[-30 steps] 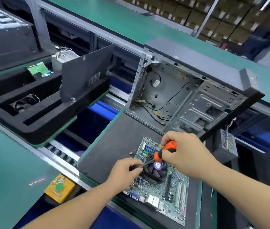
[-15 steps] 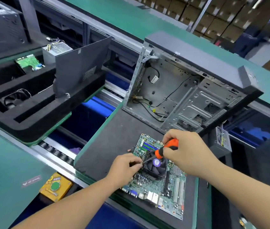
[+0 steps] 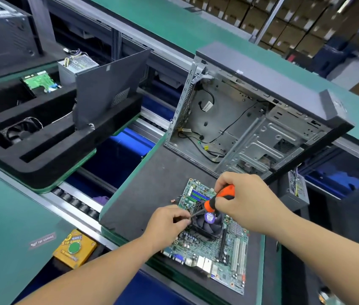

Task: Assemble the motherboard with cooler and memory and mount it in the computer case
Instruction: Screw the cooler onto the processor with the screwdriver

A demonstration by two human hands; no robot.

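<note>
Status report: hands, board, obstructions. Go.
Right hand grips orange screwdriver; left hand pinches at cooler corner. Motherboard flat on mat, outside the open case. Nothing blocking.

Across the three views the working posture shows little change. The right hand (image 3: 247, 202) grips the orange-handled screwdriver (image 3: 219, 200) as before, but the handle now lies a little flatter, leaning further to the right than one second ago, with the shaft angled down to the near-left corner of the cooler (image 3: 206, 223). The left hand (image 3: 167, 224) pinches at that same corner as earlier; its fingertips sit slightly closer to the screwdriver tip. The motherboard (image 3: 209, 245) has not shifted on the worktop (image 3: 152, 183). The head camera has drifted, so the whole scene sits further left in the frame.
</note>
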